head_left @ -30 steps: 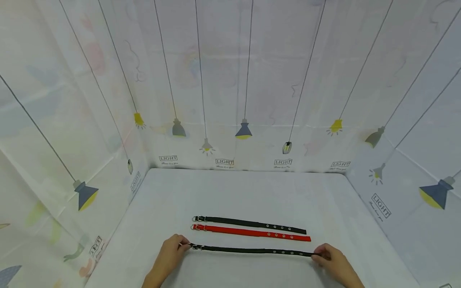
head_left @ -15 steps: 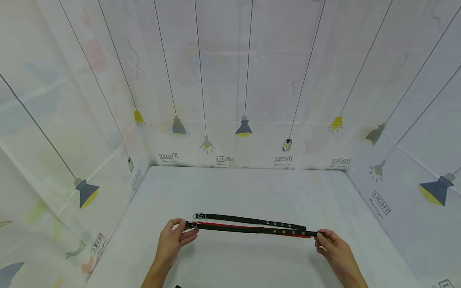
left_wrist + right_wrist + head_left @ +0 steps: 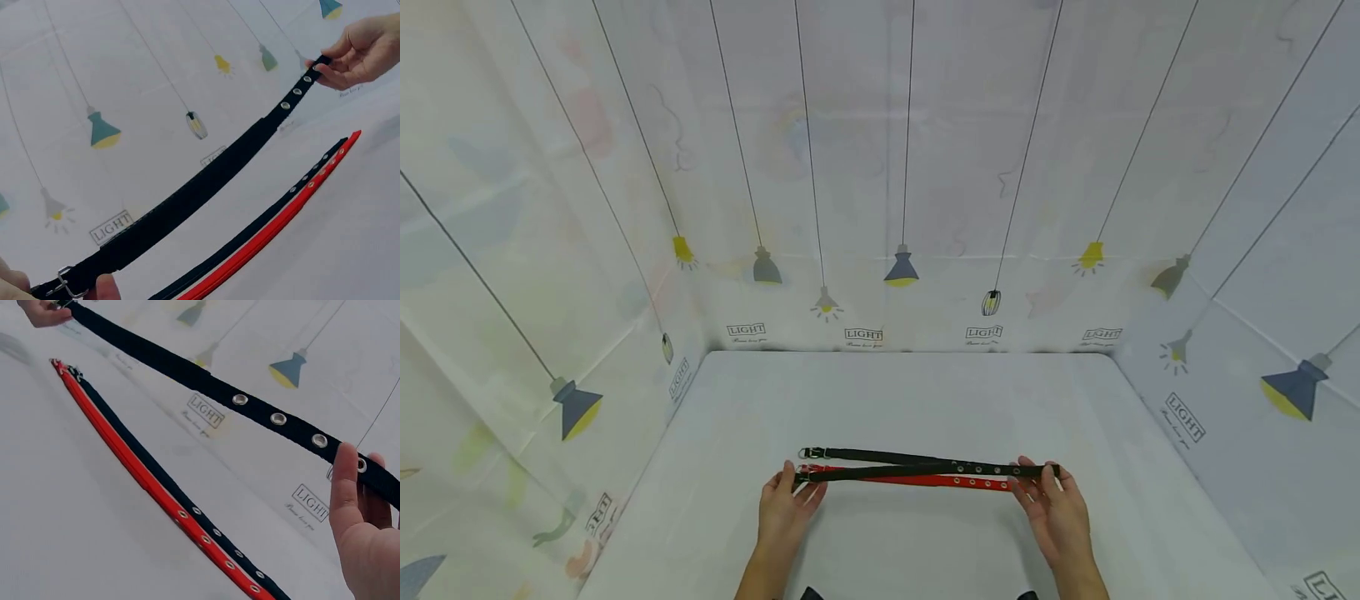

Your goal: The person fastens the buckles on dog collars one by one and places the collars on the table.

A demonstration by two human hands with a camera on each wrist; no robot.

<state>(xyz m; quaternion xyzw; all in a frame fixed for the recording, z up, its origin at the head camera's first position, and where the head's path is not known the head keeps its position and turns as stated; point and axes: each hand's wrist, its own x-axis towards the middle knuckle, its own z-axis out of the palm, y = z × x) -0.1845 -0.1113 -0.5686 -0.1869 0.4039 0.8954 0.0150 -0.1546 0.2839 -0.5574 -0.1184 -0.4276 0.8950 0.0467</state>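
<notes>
A black fabric collar (image 3: 865,473) with a metal buckle and a row of eyelets is held up, stretched between both hands. At its buckle end, my left hand (image 3: 784,510) grips it between thumb and fingers. My right hand (image 3: 1058,518) pinches the eyelet end; the right wrist view shows its fingers beside the last eyelet. Below, on the white table, lie a red collar (image 3: 262,240) and a second black collar (image 3: 134,444), side by side and roughly parallel. From the head, the held collar partly covers both of them.
The white tabletop (image 3: 910,400) reaches back to a pale curtain (image 3: 865,167) printed with hanging lamps. Similar cloth walls stand at the left and right. Two small dark shapes (image 3: 811,593) show at the bottom edge of the head view.
Both hands have lifted the black collar off the table area in front and carried it away from the body, over the other two collars. The right hand has also come inward.
</notes>
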